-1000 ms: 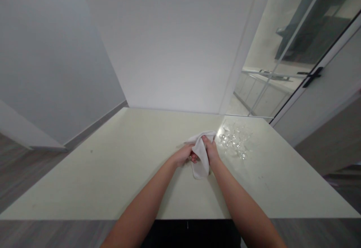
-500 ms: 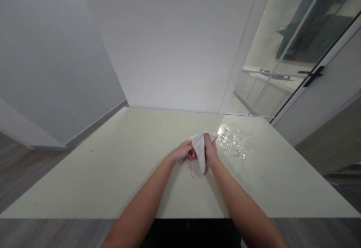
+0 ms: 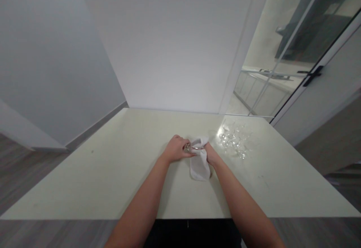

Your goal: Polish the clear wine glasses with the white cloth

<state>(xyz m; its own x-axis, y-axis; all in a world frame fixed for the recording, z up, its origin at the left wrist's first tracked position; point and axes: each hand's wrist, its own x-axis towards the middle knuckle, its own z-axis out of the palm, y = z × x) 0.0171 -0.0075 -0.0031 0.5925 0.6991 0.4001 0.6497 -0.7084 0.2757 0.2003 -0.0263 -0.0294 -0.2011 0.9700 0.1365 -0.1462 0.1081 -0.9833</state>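
My left hand (image 3: 175,148) is closed around a small clear glass (image 3: 191,148) over the middle of the pale table (image 3: 98,173). My right hand (image 3: 211,154) is mostly hidden under a white cloth (image 3: 199,163), which it grips and presses against the glass's rim. The cloth's lower end hangs down to the tabletop. Both hands touch at the glass.
Several clear stemmed glasses (image 3: 234,139) stand in a cluster at the table's far right, just beyond my right hand. A white wall rises behind the table. A glass-panelled door with a black handle (image 3: 310,76) is at the right.
My left hand has shifted up over the glass, whose rim now shows. The cloth has moved from between the hands to cover my right hand and hang lower.
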